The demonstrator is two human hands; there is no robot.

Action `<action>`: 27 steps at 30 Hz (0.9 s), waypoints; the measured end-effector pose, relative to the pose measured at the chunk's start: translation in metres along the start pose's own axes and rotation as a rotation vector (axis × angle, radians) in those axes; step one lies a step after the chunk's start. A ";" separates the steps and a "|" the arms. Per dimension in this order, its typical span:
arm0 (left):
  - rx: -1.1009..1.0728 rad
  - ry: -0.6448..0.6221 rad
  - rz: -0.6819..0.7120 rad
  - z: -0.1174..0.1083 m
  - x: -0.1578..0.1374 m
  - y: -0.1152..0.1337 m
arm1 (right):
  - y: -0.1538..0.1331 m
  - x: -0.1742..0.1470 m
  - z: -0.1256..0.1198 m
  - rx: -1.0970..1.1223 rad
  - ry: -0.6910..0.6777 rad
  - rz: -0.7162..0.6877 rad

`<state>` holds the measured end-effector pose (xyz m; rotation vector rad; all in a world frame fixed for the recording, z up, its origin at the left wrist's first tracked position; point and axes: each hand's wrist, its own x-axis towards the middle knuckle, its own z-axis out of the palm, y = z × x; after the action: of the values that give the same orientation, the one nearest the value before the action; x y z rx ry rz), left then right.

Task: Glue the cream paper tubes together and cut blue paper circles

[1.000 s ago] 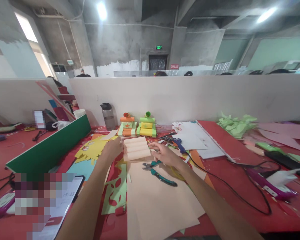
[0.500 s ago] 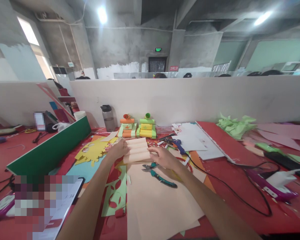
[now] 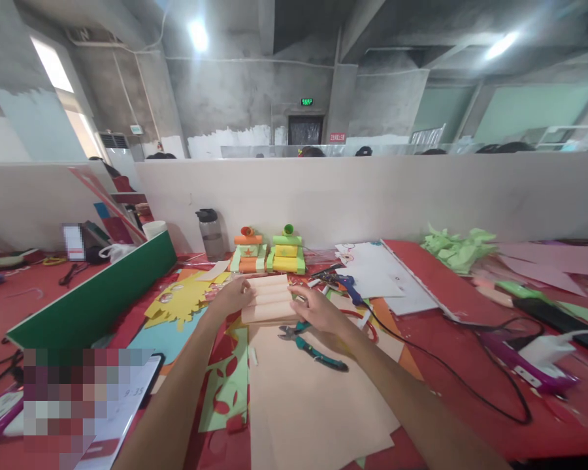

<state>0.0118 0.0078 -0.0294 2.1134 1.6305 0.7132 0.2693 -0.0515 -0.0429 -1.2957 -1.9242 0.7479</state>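
Between my hands lies a beige sheet of paper [image 3: 266,297] with several crosswise pleats, over larger flat beige sheets [image 3: 318,411]. My left hand [image 3: 231,299] has its fingers curled on the left edge of the pleated paper. At the right edge, my right hand [image 3: 319,309] grips it with thumb and fingers. Just below my right hand, teal-handled cutting pliers [image 3: 321,358] rest with spread handles on the flat sheets. Behind the pleated paper stand an orange-and-green paper tank [image 3: 248,251] and a green-and-yellow paper tank [image 3: 287,251].
A blue glue gun [image 3: 349,287] with a black cord lies to the right. Yellow paper cut-outs [image 3: 176,300] and a green board [image 3: 98,287] are at left, near a phone [image 3: 127,405]. A water bottle [image 3: 210,234] stands by the white partition [image 3: 372,196].
My right hand's fingers have shifted slightly at the right edge of the pleated paper. My left hand keeps its place on the other edge. The camera view has moved a little.
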 end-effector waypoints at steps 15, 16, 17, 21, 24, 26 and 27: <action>-0.797 0.289 -0.009 -0.006 0.001 0.015 | -0.004 0.009 -0.020 0.573 0.165 0.145; -0.828 0.267 -0.018 -0.007 -0.001 0.017 | -0.003 0.009 -0.020 0.586 0.180 0.149; -0.853 0.246 -0.025 -0.008 -0.002 0.018 | -0.002 0.009 -0.020 0.595 0.190 0.150; -0.897 0.193 -0.015 -0.010 -0.005 0.023 | 0.004 0.011 -0.021 0.579 0.230 0.131; -0.905 0.184 0.011 -0.011 -0.007 0.029 | 0.007 0.013 -0.021 0.544 0.274 0.103; -0.922 0.170 0.040 -0.011 -0.009 0.033 | 0.008 0.014 -0.021 0.528 0.264 0.072; -0.935 0.159 0.062 -0.011 -0.010 0.035 | 0.008 0.014 -0.021 0.528 0.249 0.052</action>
<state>0.0303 -0.0115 -0.0017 1.4348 0.9712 1.3562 0.2868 -0.0341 -0.0328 -1.0497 -1.3754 0.9871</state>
